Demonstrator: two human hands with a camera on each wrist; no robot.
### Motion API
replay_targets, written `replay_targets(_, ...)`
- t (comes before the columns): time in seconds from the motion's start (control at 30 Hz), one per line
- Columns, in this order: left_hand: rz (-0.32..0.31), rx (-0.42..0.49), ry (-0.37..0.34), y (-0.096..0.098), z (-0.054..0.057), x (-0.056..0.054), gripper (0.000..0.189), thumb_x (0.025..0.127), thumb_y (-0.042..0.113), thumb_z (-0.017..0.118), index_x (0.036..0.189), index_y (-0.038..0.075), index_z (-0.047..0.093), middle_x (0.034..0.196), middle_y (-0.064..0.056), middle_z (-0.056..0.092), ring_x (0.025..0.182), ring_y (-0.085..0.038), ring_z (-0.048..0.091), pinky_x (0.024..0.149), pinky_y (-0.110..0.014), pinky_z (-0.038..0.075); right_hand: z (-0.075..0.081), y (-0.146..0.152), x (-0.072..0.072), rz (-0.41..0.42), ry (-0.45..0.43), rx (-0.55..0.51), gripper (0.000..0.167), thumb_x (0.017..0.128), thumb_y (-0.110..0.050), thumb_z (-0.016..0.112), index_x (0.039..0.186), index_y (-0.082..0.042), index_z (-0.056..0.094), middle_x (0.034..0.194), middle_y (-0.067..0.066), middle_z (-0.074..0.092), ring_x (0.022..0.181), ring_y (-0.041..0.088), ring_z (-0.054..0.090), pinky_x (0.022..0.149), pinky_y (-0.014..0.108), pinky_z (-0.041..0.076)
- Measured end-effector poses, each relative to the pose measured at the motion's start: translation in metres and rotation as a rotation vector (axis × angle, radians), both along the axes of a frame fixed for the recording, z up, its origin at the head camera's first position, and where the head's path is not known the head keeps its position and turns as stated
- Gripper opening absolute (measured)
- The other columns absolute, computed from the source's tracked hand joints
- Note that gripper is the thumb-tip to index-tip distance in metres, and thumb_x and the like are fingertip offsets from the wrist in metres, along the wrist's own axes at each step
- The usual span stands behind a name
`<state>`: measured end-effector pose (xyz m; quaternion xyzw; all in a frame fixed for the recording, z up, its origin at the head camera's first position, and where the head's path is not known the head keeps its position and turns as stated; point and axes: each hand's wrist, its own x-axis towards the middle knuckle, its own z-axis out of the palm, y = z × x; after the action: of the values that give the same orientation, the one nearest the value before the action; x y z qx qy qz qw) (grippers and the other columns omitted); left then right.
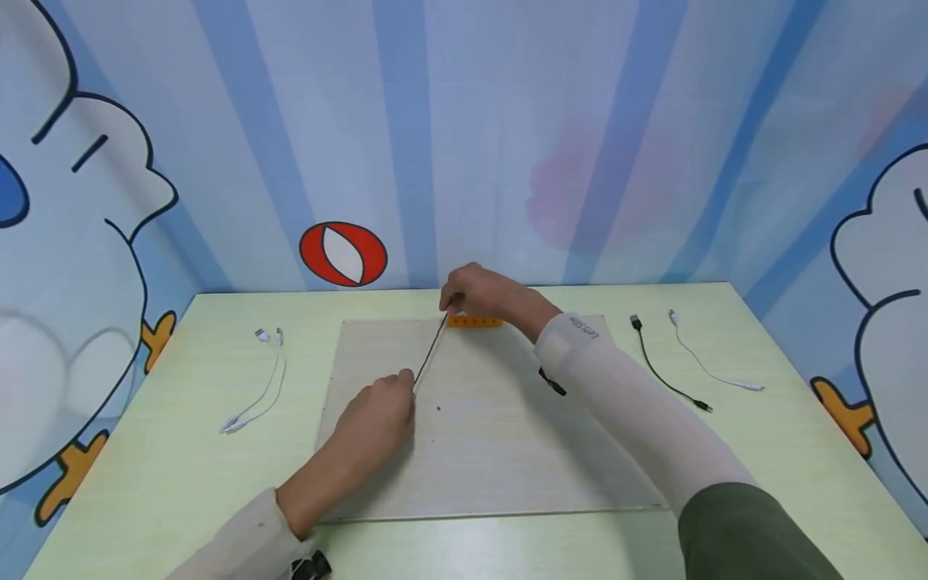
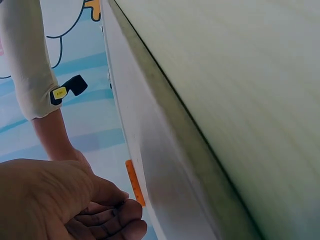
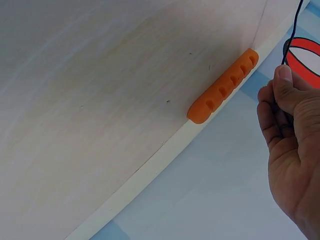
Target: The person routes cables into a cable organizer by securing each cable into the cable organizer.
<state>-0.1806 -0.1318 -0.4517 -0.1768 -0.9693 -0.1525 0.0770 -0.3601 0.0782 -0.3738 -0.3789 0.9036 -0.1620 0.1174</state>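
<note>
A thin black cable (image 1: 431, 348) runs taut between the two hands, slanting up and away over the board. My left hand (image 1: 380, 420) pinches its near end between thumb and fingers. The far end is pinched by my right hand (image 1: 484, 292), at the board's back edge; in the right wrist view the cable (image 3: 295, 27) leaves between thumb and forefinger. Just under the right hand lies an orange slotted cable holder (image 1: 474, 321), along the far edge of the pale board (image 1: 493, 451). Its notches show in the right wrist view, with no cable in them. Both cable ends are hidden by the fingers.
Two short white cables (image 1: 277, 372) lie on the table (image 1: 181, 451) left of the board. To the right are a black cable (image 1: 656, 372) and a white cable (image 1: 699, 362). A printed blue backdrop (image 1: 478, 145) rises behind the table.
</note>
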Motion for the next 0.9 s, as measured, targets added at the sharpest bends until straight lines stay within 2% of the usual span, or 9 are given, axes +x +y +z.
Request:
replay_targets(0.17,-0.02,-0.012,-0.005,0.014,0.0,-0.004,0.003,0.1,-0.006,0.068,0.099,-0.003,0.066,0.079,-0.015,0.071,0.061,-0.017,0.064,0.049,-0.036,0.053,0.0,0.003,0.0,-0.08,-0.006,0.014,0.015,0.108,-0.009,0.077,0.12,-0.003,0.084,0.123,0.013,0.083,0.112,0.029,0.075,0.105,0.041,0.063)
replay_targets(0.37,-0.007,-0.015,-0.098,0.032,0.006,-0.008,0.005,0.102,-0.003,0.07,0.106,-0.003,0.068,0.088,-0.015,0.075,0.064,-0.02,0.069,0.052,-0.038,0.056,0.0,0.002,-0.001,-0.169,-0.013,0.036,0.012,0.105,-0.011,0.08,0.113,-0.003,0.085,0.118,0.012,0.084,0.109,0.028,0.076,0.101,0.042,0.064)
replay_targets(0.5,-0.001,-0.037,-0.136,0.041,-0.017,-0.025,0.013,0.102,0.002,0.073,0.114,-0.002,0.07,0.093,-0.014,0.078,0.067,-0.02,0.072,0.054,-0.036,0.056,-0.002,0.006,-0.002,-0.189,-0.004,0.031,0.015,0.107,-0.007,0.077,0.116,-0.002,0.087,0.124,0.015,0.084,0.116,0.031,0.078,0.104,0.042,0.064)
replay_targets(0.57,-0.005,-0.048,-0.161,0.047,-0.024,-0.03,0.015,0.103,0.002,0.072,0.117,-0.002,0.071,0.097,-0.015,0.078,0.069,-0.021,0.073,0.054,-0.035,0.056,-0.002,0.009,-0.002,-0.198,0.001,0.024,0.016,0.108,-0.006,0.075,0.118,-0.001,0.087,0.126,0.016,0.084,0.12,0.033,0.078,0.105,0.043,0.064)
replay_targets(0.7,-0.034,-0.088,-0.155,0.061,-0.03,-0.035,0.018,0.105,0.005,0.073,0.122,-0.001,0.073,0.1,-0.014,0.08,0.072,-0.022,0.076,0.055,-0.034,0.057,-0.003,0.013,-0.001,-0.216,0.001,0.018,0.018,0.109,-0.003,0.072,0.119,-0.001,0.086,0.128,0.017,0.083,0.122,0.033,0.078,0.107,0.043,0.064)
replay_targets(0.9,-0.072,-0.173,-0.121,0.077,-0.04,-0.042,0.01,0.105,0.012,0.073,0.114,0.007,0.075,0.097,-0.007,0.079,0.068,-0.016,0.072,0.051,-0.03,0.052,-0.007,0.015,0.001,-0.245,-0.01,0.013,0.021,0.109,0.002,0.068,0.123,0.0,0.085,0.131,0.017,0.082,0.126,0.034,0.076,0.108,0.043,0.063)
